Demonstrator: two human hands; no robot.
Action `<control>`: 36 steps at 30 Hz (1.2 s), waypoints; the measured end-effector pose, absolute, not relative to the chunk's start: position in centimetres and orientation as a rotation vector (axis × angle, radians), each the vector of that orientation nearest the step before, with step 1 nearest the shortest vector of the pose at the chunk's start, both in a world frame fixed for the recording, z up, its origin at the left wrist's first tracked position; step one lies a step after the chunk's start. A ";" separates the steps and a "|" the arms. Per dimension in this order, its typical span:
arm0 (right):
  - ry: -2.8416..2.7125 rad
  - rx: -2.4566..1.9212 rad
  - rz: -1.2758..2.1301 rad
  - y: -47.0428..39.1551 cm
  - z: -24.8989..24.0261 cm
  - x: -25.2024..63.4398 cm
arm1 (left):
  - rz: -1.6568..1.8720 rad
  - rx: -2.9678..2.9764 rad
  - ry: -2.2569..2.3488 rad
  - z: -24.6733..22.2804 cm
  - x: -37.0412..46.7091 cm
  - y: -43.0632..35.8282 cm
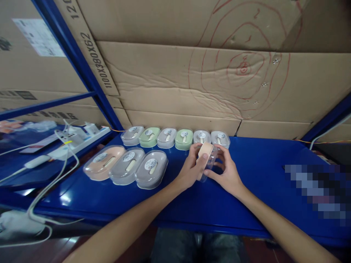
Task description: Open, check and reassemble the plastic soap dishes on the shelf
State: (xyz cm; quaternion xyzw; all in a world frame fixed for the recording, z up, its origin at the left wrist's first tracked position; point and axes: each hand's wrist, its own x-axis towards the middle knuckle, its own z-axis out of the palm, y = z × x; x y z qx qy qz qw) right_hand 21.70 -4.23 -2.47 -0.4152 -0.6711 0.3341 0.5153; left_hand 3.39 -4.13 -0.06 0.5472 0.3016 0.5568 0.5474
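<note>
Above the blue table [263,171], both hands grip one small peach plastic box [205,149] with a clear lid [211,160], tipped up on its side. My left hand [188,168] is closed around the peach base. My right hand [229,171] curls its fingers and thumb around the clear lid side. Whether the lid is fully seated on the base cannot be made out. Left of my hands lie similar lidded boxes: a peach one [102,164], a grey one [124,174] and another grey one [153,177].
Along the cardboard wall [164,102] runs a row of several smaller lidded boxes, grey and green [150,137]. At the left are a power strip [82,140], white cables [34,204] and a blue metal frame post [79,62]. A pixelated patch [318,190] covers something at the right.
</note>
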 end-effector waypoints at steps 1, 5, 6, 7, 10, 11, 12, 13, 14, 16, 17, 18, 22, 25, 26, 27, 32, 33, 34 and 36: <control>-1.613 -1.004 0.791 -4.2 -2.4 21.7 | 1.315 1.316 0.723 -0.1 3.4 -4.1; -1.589 -1.040 0.728 -4.0 -2.5 21.7 | 1.253 1.376 0.650 0.1 3.1 -3.9; -1.578 -1.047 0.718 -3.9 -2.6 21.8 | 1.231 1.393 0.626 0.2 3.1 -3.8; -1.566 -1.053 0.714 -3.7 -2.7 21.9 | 1.208 1.417 0.613 0.3 3.0 -3.7; -1.518 -1.072 0.730 -3.2 -3.2 22.3 | 1.116 1.525 0.616 0.4 2.9 -3.6; -1.504 -1.075 0.739 -3.0 -3.4 22.5 | 1.089 1.563 0.617 0.4 2.9 -3.6; -1.493 -1.073 0.748 -2.8 -3.6 22.7 | 1.074 1.597 0.617 0.3 2.9 -3.6; -1.484 -1.065 0.760 -2.6 -3.7 22.9 | 1.080 1.627 0.628 0.1 2.9 -3.5; -1.476 -1.055 0.774 -2.5 -3.8 23.0 | 1.099 1.654 0.654 0.0 2.9 -3.5; -1.452 -1.037 0.812 -2.3 -3.8 23.1 | 1.148 1.678 0.749 -0.3 2.9 -3.3; -1.431 -1.031 0.835 -2.2 -3.7 23.1 | 1.161 1.666 0.792 -0.4 2.9 -3.2; -1.400 -1.027 0.860 -2.2 -3.4 23.0 | 1.164 1.636 0.819 -0.5 2.9 -3.1; -1.225 -0.994 1.025 -2.4 -2.0 22.6 | 1.181 1.389 0.788 -0.3 2.8 -2.7; -1.115 -0.942 1.248 -2.8 -1.0 22.3 | 1.153 1.250 0.729 0.3 2.8 -2.7; -1.090 -0.928 1.310 -2.9 -0.8 22.4 | 1.139 1.229 0.705 0.4 2.8 -2.8; -1.070 -0.921 1.354 -2.9 -0.6 22.4 | 1.132 1.214 0.684 0.6 2.8 -2.8; -1.023 -0.998 1.316 -2.6 -0.8 22.9 | 1.109 1.220 0.658 0.5 2.5 -2.6; -1.027 -1.016 1.283 -2.5 -1.0 23.0 | 1.091 1.236 0.659 0.4 2.4 -2.4; -1.036 -1.032 1.252 -2.4 -1.1 23.1 | 1.070 1.252 0.661 0.3 2.3 -2.3; -1.051 -1.058 1.211 -2.2 -1.4 23.3 | 1.025 1.275 0.671 0.1 2.0 -1.9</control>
